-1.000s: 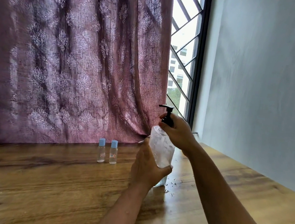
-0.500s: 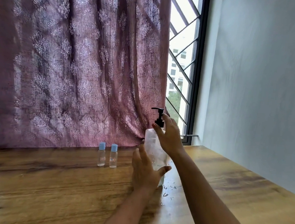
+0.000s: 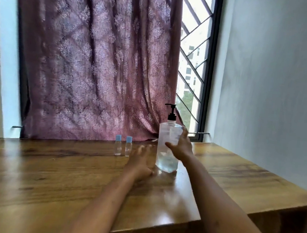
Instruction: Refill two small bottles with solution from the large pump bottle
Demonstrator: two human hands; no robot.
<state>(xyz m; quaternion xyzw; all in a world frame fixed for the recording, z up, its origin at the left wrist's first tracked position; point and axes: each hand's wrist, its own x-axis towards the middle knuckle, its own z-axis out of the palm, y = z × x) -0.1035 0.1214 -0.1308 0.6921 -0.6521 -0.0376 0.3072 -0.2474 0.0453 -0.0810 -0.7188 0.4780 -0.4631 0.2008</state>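
The large clear pump bottle (image 3: 166, 154) with a black pump head stands upright on the wooden table (image 3: 51, 172). My right hand (image 3: 181, 146) holds its right side, with the thumb across the front and the fingers round the back. My left hand (image 3: 141, 161) hovers just left of the bottle's base, blurred, with fingers spread and nothing in it. Two small clear bottles with blue caps, one on the left (image 3: 118, 145) and one on the right (image 3: 128, 146), stand side by side near the table's back edge, left of my hands.
A patterned purple curtain (image 3: 97, 65) hangs behind the table. A barred window (image 3: 192, 64) shows at its right, and a grey wall (image 3: 272, 80) stands on the right. The table's front edge and right corner lie close to my forearms.
My right hand has dropped from the pump head to the bottle's body. My left hand has let go of the bottle and moved left. The bottle now stands on the table.
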